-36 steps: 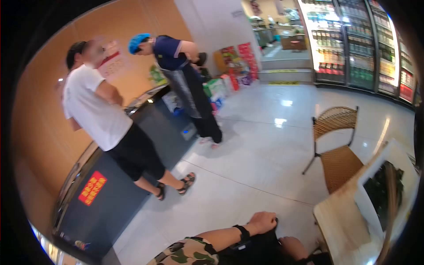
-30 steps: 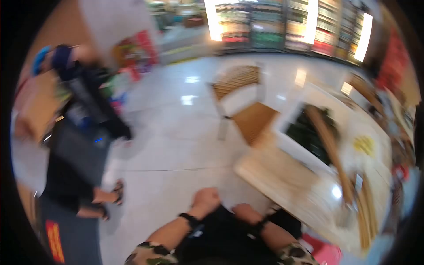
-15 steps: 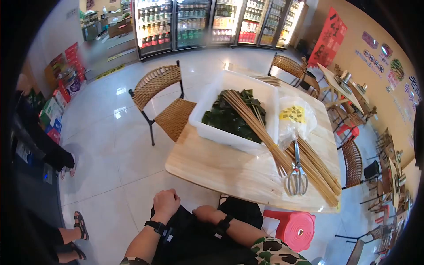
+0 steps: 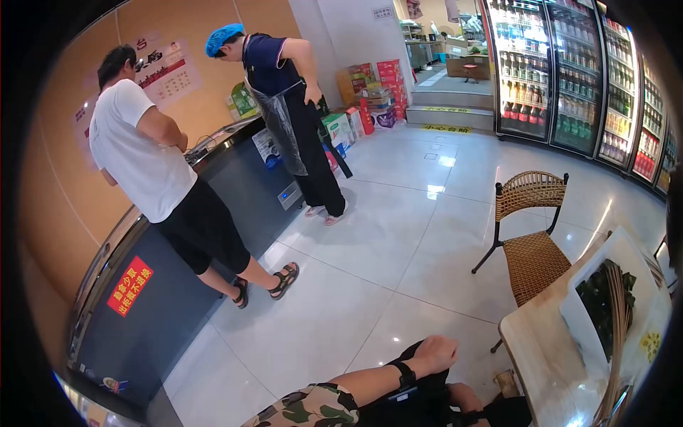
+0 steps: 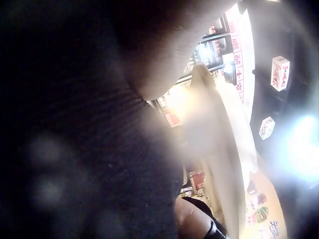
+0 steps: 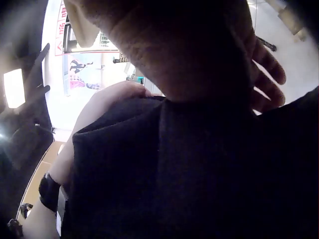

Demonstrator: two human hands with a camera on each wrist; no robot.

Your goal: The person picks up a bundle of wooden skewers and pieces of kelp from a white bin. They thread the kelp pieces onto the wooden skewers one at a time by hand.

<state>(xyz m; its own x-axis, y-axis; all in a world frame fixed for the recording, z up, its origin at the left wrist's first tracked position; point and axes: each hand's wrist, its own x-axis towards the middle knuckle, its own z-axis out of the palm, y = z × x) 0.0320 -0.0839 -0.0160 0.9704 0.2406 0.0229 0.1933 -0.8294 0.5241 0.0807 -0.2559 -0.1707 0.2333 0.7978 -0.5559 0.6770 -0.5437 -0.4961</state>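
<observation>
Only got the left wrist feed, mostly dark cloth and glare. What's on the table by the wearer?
Observer: Head view: a white tub of dark green leaves stands on the pale wooden table.
Operator: Right hand holding anything?
Observer: Right wrist view: nothing seen in the right hand; its fingers show with gaps between them, by the dark cloth.
Operator: Anyone else in the room?
Observer: Yes. Head view: a person in a white shirt and a person in a blue cap stand at a dark counter.
</observation>
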